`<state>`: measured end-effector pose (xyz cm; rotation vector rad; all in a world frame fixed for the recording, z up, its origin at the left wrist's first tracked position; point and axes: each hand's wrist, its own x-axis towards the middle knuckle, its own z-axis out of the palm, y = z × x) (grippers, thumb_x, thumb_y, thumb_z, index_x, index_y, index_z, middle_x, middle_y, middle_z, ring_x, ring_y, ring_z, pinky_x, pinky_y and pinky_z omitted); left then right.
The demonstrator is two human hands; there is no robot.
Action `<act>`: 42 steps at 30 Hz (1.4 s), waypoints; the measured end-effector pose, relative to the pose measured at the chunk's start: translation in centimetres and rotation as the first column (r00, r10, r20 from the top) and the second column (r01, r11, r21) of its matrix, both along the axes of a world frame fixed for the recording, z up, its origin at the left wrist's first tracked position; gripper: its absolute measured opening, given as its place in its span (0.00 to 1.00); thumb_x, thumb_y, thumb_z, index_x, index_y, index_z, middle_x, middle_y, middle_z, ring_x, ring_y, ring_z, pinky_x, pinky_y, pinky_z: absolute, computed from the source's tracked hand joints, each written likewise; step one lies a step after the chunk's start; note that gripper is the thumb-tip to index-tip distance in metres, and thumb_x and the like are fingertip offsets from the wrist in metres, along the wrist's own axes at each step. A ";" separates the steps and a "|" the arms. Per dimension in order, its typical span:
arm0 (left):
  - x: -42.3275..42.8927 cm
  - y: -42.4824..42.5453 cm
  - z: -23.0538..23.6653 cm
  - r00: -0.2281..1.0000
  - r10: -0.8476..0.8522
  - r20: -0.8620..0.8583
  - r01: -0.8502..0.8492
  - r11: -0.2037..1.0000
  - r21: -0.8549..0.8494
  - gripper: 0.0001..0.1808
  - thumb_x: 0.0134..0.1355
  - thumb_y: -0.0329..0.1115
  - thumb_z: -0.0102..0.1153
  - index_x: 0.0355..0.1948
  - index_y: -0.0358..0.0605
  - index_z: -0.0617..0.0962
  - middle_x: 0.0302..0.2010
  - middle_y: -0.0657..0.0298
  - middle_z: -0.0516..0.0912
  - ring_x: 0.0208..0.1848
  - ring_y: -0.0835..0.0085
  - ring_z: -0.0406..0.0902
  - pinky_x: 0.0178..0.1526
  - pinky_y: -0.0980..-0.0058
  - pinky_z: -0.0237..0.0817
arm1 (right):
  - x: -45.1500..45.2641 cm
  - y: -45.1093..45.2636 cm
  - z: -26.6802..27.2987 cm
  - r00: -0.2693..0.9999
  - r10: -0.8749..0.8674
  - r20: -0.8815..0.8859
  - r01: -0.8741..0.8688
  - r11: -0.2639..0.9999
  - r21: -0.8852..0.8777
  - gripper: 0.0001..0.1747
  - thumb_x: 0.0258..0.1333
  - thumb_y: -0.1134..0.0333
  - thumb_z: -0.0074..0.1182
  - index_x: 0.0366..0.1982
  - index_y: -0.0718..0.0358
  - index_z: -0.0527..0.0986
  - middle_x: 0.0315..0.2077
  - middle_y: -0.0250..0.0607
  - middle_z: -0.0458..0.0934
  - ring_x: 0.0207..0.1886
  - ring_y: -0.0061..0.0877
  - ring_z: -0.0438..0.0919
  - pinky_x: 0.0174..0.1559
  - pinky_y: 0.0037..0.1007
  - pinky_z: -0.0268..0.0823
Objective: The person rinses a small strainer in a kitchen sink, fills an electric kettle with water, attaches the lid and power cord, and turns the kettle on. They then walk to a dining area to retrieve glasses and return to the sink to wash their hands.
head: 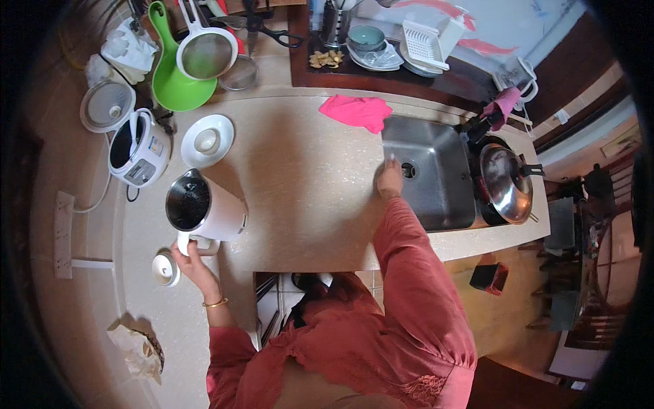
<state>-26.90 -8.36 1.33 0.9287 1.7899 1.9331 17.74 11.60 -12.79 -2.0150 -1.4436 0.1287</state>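
Note:
My left hand (191,262) grips the handle of a tall white jug (225,209), like a kettle or blender jug, with a dark metallic inside and no lid on. The jug is at the left of the counter, its mouth tipped towards the upper left in view. Close to that hand lies a round white lid (166,269). My right hand (390,178) is over the left rim of the steel sink (434,199), near the drain (409,169). It is blurred, and whether it holds anything small is hidden.
A white plate with a small bowl (208,140) and a white rice cooker (140,153) stand beyond the jug. A pink cloth (355,112) lies by the sink. Right of it is a lidded wok (506,184). A crumpled paper bag (135,350) rests at lower left.

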 end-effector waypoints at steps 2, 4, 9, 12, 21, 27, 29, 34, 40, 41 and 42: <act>-0.1 -0.8 -0.8 0.982 0.105 -0.160 -0.087 0.990 0.111 0.17 0.64 0.34 0.48 0.52 0.39 0.68 0.48 0.60 0.70 0.50 0.71 0.66 0.55 0.71 0.57 | -0.2 -0.6 1.3 0.999 -0.003 -0.042 -0.002 0.993 -0.117 0.18 0.58 0.71 0.36 0.47 0.71 0.70 0.47 0.58 0.72 0.53 0.46 0.69 0.56 0.38 0.61; 1.9 -1.9 0.7 0.932 0.267 -0.245 -0.193 0.938 0.289 0.21 0.65 0.36 0.45 0.56 0.38 0.65 0.54 0.54 0.69 0.56 0.66 0.66 0.60 0.66 0.55 | -4.4 -2.8 1.8 0.991 0.114 -0.065 -0.125 0.972 -0.197 0.20 0.57 0.74 0.36 0.49 0.73 0.69 0.47 0.60 0.72 0.52 0.47 0.70 0.57 0.39 0.59; 10.7 -0.8 6.0 0.917 0.059 -0.394 0.177 0.825 0.537 0.24 0.63 0.38 0.46 0.57 0.36 0.63 0.57 0.49 0.68 0.60 0.59 0.65 0.66 0.60 0.50 | -21.2 -13.7 -0.7 0.614 0.360 -0.702 -0.416 0.904 0.100 0.25 0.56 0.71 0.38 0.56 0.70 0.63 0.60 0.52 0.59 0.65 0.42 0.56 0.67 0.42 0.44; 14.2 1.0 6.1 0.896 -0.058 -0.440 0.311 0.789 0.530 0.32 0.60 0.48 0.53 0.57 0.38 0.62 0.54 0.52 0.70 0.57 0.59 0.67 0.62 0.62 0.53 | -21.2 -17.9 0.2 0.666 0.745 0.032 -0.744 0.667 -0.039 0.24 0.58 0.68 0.35 0.56 0.66 0.65 0.62 0.49 0.57 0.67 0.37 0.53 0.68 0.44 0.39; 24.2 -1.2 2.7 0.897 -0.350 -0.268 0.404 0.896 0.183 0.34 0.60 0.39 0.57 0.62 0.38 0.58 0.53 0.54 0.71 0.55 0.65 0.67 0.61 0.66 0.55 | 9.1 -22.8 2.1 0.815 0.400 0.419 -0.352 0.916 -0.190 0.22 0.54 0.67 0.41 0.52 0.63 0.70 0.50 0.45 0.72 0.55 0.35 0.70 0.64 0.42 0.51; 30.7 -2.7 0.7 0.943 -0.332 -0.021 0.332 0.936 0.116 0.28 0.62 0.24 0.48 0.62 0.40 0.58 0.52 0.57 0.70 0.51 0.73 0.68 0.57 0.73 0.58 | 26.0 -19.8 1.9 0.818 0.532 0.218 -0.456 0.831 -0.318 0.14 0.45 0.73 0.45 0.37 0.66 0.73 0.32 0.48 0.72 0.40 0.43 0.72 0.51 0.41 0.63; 33.7 -2.1 1.4 0.954 -0.300 0.017 0.297 0.950 0.097 0.26 0.63 0.25 0.49 0.62 0.42 0.60 0.52 0.59 0.70 0.48 0.76 0.69 0.55 0.75 0.59 | 29.3 -18.0 0.8 0.898 0.433 0.080 -0.399 0.876 -0.270 0.14 0.46 0.72 0.47 0.38 0.66 0.73 0.36 0.51 0.75 0.44 0.45 0.73 0.48 0.41 0.65; 38.7 -1.7 0.8 0.946 -0.314 0.084 0.305 0.947 0.101 0.25 0.63 0.26 0.48 0.61 0.42 0.61 0.52 0.61 0.70 0.46 0.77 0.69 0.54 0.75 0.60 | 29.0 -9.5 3.0 0.920 0.293 -0.259 -0.381 0.822 -0.424 0.20 0.53 0.64 0.49 0.48 0.64 0.71 0.49 0.53 0.73 0.54 0.44 0.70 0.54 0.36 0.63; 41.9 0.0 0.5 0.915 -0.380 0.138 0.369 0.924 0.096 0.24 0.63 0.27 0.49 0.60 0.43 0.63 0.49 0.63 0.71 0.44 0.77 0.70 0.49 0.75 0.63 | 31.2 4.1 4.3 0.533 0.012 -0.846 0.165 0.979 0.118 0.40 0.46 0.70 0.62 0.60 0.68 0.56 0.50 0.51 0.70 0.49 0.34 0.72 0.51 0.30 0.64; 42.3 0.4 0.5 0.904 -0.402 0.146 0.391 0.915 0.100 0.23 0.63 0.27 0.49 0.59 0.43 0.64 0.49 0.63 0.71 0.44 0.77 0.70 0.49 0.75 0.63 | 32.4 5.8 4.6 0.513 -0.008 -0.859 0.231 0.964 0.129 0.42 0.44 0.72 0.63 0.61 0.68 0.55 0.50 0.50 0.70 0.47 0.34 0.73 0.47 0.30 0.67; 42.7 1.0 0.3 0.899 -0.408 0.157 0.395 0.912 0.108 0.23 0.62 0.26 0.49 0.59 0.42 0.64 0.49 0.62 0.71 0.43 0.78 0.70 0.49 0.76 0.64 | 33.4 7.4 4.5 0.697 -0.171 -0.697 0.301 0.951 0.068 0.44 0.41 0.71 0.64 0.60 0.69 0.56 0.50 0.52 0.70 0.48 0.37 0.73 0.48 0.32 0.67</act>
